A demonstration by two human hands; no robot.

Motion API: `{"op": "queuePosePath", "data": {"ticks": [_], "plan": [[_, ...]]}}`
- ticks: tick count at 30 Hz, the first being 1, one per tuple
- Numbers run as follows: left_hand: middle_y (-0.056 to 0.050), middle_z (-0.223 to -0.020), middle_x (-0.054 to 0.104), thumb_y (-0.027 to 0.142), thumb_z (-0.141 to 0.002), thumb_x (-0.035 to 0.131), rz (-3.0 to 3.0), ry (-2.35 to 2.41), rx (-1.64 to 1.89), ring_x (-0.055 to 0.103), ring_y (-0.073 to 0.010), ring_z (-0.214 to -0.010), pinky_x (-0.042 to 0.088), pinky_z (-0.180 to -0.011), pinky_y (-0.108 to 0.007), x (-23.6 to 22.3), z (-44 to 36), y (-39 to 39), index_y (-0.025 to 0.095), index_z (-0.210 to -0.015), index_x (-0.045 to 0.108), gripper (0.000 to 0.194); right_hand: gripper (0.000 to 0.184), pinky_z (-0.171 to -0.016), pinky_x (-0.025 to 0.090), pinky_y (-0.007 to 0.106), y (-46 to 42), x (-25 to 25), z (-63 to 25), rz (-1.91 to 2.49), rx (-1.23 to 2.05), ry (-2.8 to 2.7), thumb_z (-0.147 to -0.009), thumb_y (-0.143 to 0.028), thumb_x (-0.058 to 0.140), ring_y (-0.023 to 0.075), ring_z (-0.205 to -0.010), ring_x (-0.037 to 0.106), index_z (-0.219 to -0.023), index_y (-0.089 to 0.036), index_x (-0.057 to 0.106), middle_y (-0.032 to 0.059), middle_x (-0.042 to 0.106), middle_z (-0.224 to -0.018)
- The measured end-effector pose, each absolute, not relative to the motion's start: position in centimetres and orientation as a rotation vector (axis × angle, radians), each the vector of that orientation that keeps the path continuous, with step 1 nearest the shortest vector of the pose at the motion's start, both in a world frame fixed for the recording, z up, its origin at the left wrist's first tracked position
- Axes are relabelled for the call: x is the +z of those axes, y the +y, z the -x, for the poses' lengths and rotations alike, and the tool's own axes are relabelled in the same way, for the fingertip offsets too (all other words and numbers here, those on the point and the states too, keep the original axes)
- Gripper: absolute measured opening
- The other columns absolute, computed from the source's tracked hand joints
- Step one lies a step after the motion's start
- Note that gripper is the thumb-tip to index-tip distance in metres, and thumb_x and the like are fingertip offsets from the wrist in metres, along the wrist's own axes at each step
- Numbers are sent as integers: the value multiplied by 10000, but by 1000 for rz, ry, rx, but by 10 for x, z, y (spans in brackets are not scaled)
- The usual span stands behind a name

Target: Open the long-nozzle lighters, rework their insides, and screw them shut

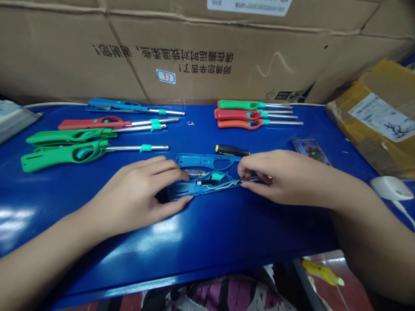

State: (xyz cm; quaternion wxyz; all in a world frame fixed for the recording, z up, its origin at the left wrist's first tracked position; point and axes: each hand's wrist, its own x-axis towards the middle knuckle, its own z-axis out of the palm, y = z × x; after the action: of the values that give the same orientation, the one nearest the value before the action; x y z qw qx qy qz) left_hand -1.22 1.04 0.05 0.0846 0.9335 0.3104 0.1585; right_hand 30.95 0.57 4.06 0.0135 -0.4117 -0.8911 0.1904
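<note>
My left hand (pixel 142 190) grips the rear end of an opened blue lighter shell half (pixel 184 189), thumb on the near side. Inside this half lie a green trigger piece (pixel 216 176), a black and white part (pixel 204 182) and thin wires. At the shell's front end, my right hand (pixel 279 175) pinches a thin metal tube (pixel 256 178), partly hidden by the fingers. The matching blue shell half (pixel 194 160) lies just behind. A clear, silvery part (pixel 195 173) shows between the halves. Beyond them rests a black and yellow screwdriver (pixel 231 150).
Several long lighters, including a green one (pixel 65 156), lie at the left. More lighters, one orange (pixel 240 123), lie back right. Tiny screws (pixel 190 123) sit between. A phone (pixel 311 149), taped box (pixel 372 116) and white device (pixel 391 188) are right. A large carton (pixel 181 34) stands behind.
</note>
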Motion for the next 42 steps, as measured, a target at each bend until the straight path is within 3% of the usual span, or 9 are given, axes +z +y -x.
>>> {"op": "queuePosePath", "data": {"ticks": [7, 13, 23, 28, 31, 34, 42], "plan": [[-50, -976, 745, 452, -964, 656, -2795, 883, 425, 695, -248, -876, 552, -754, -384, 5, 13, 9, 212, -1047, 707, 259, 46, -757, 427, 293, -1, 29, -302, 1143, 597, -2696, -1001, -236, 599, 158, -867, 647, -1024, -228, 637, 1, 729, -1006], [-34, -977, 724, 382, -929, 683, -2849, 795, 375, 665, -238, -849, 550, -775, -394, 10, 15, 9, 224, -1068, 692, 210, 21, -721, 417, 275, 4, 23, -304, 1047, 715, -2726, -977, -224, 639, 131, -825, 621, -958, -224, 630, -22, 705, -962], [-62, -1009, 744, 353, -944, 665, -2883, 707, 416, 665, -250, -872, 561, -774, -393, 7, 14, 3, 198, -1086, 715, 216, 52, -829, 462, 287, -1, 22, -301, 938, 618, -2608, -1014, -238, 624, 155, -930, 615, -975, -213, 600, 9, 691, -977], [-61, -1015, 751, 391, -926, 710, -2873, 734, 486, 679, -243, -867, 562, -787, -377, 7, 11, 2, 198, -1155, 723, 300, 56, -718, 468, 226, -4, 16, -295, 1007, 718, -2547, -1030, -239, 623, 97, -789, 626, -1019, -218, 572, -28, 675, -924], [-76, -1081, 747, 438, -929, 746, -2806, 766, 658, 691, -234, -920, 559, -819, -355, 5, 6, 0, 174, -1261, 693, 427, 83, -656, 447, 198, -5, 10, -291, 968, 667, -2464, -1010, -212, 655, 76, -734, 592, -989, -214, 575, -40, 654, -892], [-80, -1116, 724, 389, -969, 738, -2708, 793, 848, 674, -203, -965, 547, -856, -321, 1, 0, -4, 156, -1308, 672, 416, 75, -647, 449, 191, -6, 7, -286, 946, 626, -2407, -1005, -193, 660, 73, -740, 581, -1002, -207, 587, -28, 659, -932], [-57, -1104, 757, 267, -978, 755, -2631, 846, 978, 677, -190, -1002, 536, -925, -340, -3, -10, -14, 175, -1200, 728, 242, 119, -893, 492, 214, -14, 2, -277, 833, 576, -2459, -1064, -186, 555, 120, -989, 631, -1157, -152, 623, 44, 669, -1060]]}}
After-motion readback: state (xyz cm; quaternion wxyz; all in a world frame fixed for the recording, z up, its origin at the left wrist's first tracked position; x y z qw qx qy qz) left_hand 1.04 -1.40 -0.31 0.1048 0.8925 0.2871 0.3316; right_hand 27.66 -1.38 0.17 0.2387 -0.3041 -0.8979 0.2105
